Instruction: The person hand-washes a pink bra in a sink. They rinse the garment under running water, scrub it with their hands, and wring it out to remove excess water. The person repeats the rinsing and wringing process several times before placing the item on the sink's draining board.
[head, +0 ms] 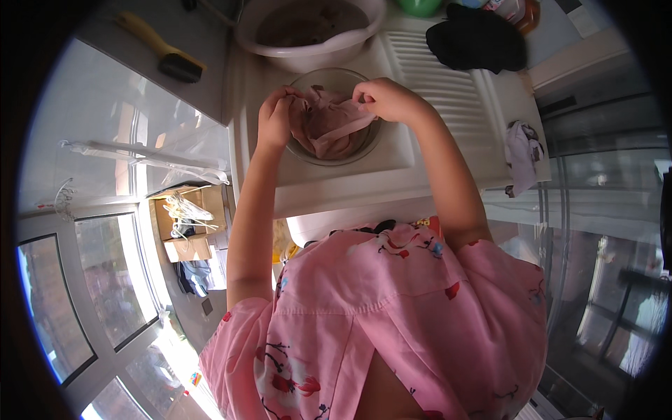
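Note:
A pink cloth garment point(336, 123) lies bunched in a round glass bowl point(338, 161) in the basin of a white laundry sink. At the garment's left edge, my left hand point(277, 115) grips the fabric between thumb and fingers. My right hand point(386, 100) pinches a pale band of the same cloth at the bowl's right side. The garment is spread between both hands and its lower part rests in the bowl. Whether the bowl holds water, I cannot tell.
Behind the bowl stands a white plastic basin point(315, 51) with dark contents. A ridged washboard point(436, 79) lies to the right, a black cloth point(475, 39) at its top. A scrubbing brush point(178, 65) is at upper left; a pale cloth point(521, 152) hangs over the right edge.

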The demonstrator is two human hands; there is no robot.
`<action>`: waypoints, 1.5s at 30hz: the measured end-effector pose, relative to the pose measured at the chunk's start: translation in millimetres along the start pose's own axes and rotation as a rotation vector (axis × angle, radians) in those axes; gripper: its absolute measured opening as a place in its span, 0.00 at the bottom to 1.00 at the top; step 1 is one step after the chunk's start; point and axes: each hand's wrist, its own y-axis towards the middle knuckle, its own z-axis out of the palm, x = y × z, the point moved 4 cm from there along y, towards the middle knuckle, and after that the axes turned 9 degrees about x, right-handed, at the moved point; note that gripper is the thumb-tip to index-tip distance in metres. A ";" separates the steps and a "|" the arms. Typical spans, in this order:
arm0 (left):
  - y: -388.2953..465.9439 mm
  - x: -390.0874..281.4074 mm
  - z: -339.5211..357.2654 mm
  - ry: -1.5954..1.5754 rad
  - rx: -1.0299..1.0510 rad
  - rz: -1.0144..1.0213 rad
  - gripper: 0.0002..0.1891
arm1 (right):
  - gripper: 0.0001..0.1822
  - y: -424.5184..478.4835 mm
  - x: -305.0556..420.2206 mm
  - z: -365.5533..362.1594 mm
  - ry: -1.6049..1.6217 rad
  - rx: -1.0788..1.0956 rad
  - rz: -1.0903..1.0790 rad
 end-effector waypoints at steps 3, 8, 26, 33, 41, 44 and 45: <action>-4.8 -21.3 9.7 0.109 0.129 -0.045 0.12 | 0.11 -2.4 7.8 12.3 -0.488 -0.069 0.135; 23.0 -56.2 29.1 -0.398 0.126 0.065 0.10 | 0.21 21.4 42.2 37.3 -0.374 -0.357 -0.166; 3.4 -113.4 -39.6 -0.011 0.055 0.262 0.09 | 0.27 20.5 -31.9 1.6 0.794 -0.319 -0.185; -14.5 -71.2 -1.8 1.288 0.125 0.210 0.15 | 0.30 16.3 -28.4 -22.0 0.926 -0.013 -0.220; 1.1 -0.5 0.3 1.608 0.107 0.241 0.16 | 0.18 12.3 -24.8 -14.6 0.901 -0.021 -0.147; 9.1 9.0 -1.9 1.448 0.113 0.201 0.13 | 0.11 15.8 -25.3 -19.2 0.347 -0.186 -0.242; 10.4 9.6 -2.9 1.316 0.093 0.165 0.12 | 0.10 16.5 -25.7 -20.2 0.319 -0.224 -0.258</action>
